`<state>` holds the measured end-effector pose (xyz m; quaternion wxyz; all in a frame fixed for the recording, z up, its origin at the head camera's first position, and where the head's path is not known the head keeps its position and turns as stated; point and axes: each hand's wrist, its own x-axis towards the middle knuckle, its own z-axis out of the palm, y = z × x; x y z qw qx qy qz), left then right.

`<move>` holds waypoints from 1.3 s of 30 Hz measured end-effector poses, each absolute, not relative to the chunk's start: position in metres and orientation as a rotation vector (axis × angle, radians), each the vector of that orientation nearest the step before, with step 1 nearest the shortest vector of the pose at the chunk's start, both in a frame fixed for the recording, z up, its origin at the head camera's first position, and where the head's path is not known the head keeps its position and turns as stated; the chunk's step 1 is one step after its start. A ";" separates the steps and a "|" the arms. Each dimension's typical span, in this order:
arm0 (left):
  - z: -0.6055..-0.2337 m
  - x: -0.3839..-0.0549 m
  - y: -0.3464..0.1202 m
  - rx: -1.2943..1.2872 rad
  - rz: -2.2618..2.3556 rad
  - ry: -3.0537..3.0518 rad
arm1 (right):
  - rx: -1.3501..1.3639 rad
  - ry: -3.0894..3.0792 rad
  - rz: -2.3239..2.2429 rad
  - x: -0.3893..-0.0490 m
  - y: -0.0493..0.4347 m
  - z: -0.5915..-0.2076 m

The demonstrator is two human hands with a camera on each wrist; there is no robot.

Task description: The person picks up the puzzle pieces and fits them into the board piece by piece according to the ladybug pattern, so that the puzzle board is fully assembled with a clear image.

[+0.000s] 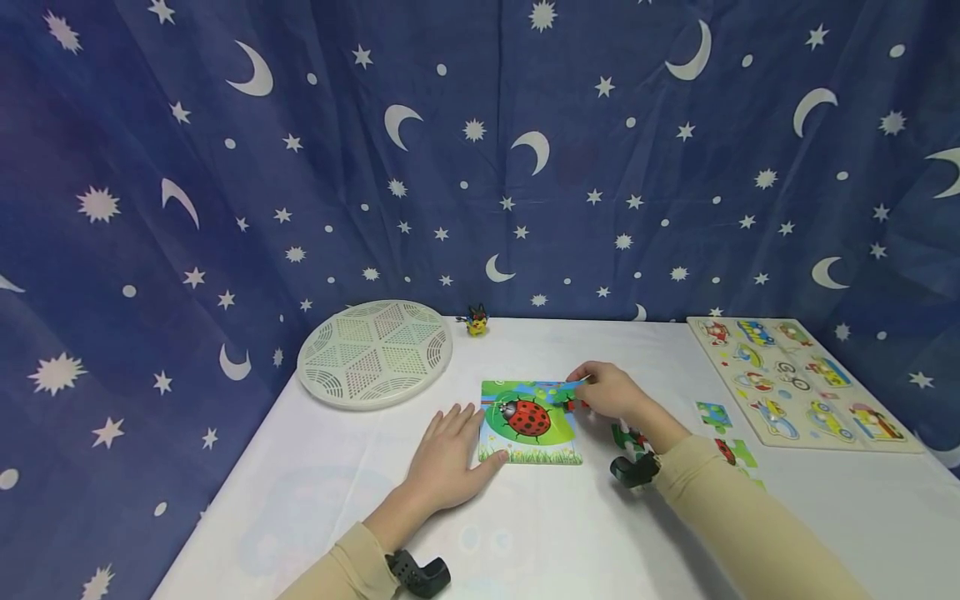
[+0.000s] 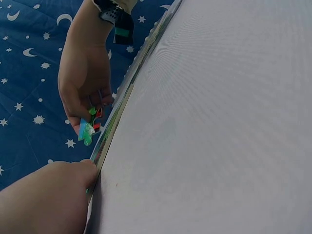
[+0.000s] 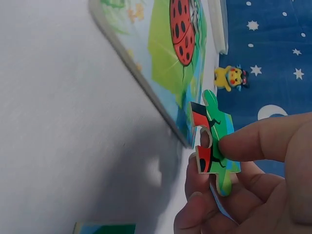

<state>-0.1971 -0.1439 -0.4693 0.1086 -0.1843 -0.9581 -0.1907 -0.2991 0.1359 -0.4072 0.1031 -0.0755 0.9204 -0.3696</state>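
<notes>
White and round, a latticed tray (image 1: 375, 354) sits at the far left corner of the table (image 1: 585, 533). My left hand (image 1: 450, 467) lies with fingers spread at the left edge of the ladybird board (image 1: 527, 419), thumb at its near edge, holding nothing; the left wrist view shows that board only edge-on. Near the table's far edge stands a small yellow toy (image 1: 476, 322). Over the board's far right corner my right hand (image 1: 609, 390) pinches a jigsaw piece (image 3: 224, 131) between thumb and fingers, tipped up on edge. I'd say I'm at the placing step; the next move calls for laying it flat and lining up its knobs. My fingers cover that corner in the head view, so I can't tell what lies beneath, or whether the ladybird is printed or pieced together. Off the board's right edge, loose pieces (image 1: 714, 417) are partly hidden by my right sleeve (image 1: 750, 517); I can't count them. A vehicle board (image 1: 817, 393) fills the table's far right corner.
</notes>
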 end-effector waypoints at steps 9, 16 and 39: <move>-0.469 -0.198 -0.144 -0.541 -0.564 -2.832 | -0.247 2.668 -1.159 -0.302 0.119 -0.410; -0.469 -0.198 -0.143 -0.533 -0.573 -2.856 | -0.265 2.627 -1.229 -0.305 0.108 -0.414; -0.469 -0.197 -0.145 -0.529 -0.557 -2.856 | -0.410 2.866 -0.960 -0.303 0.084 -0.423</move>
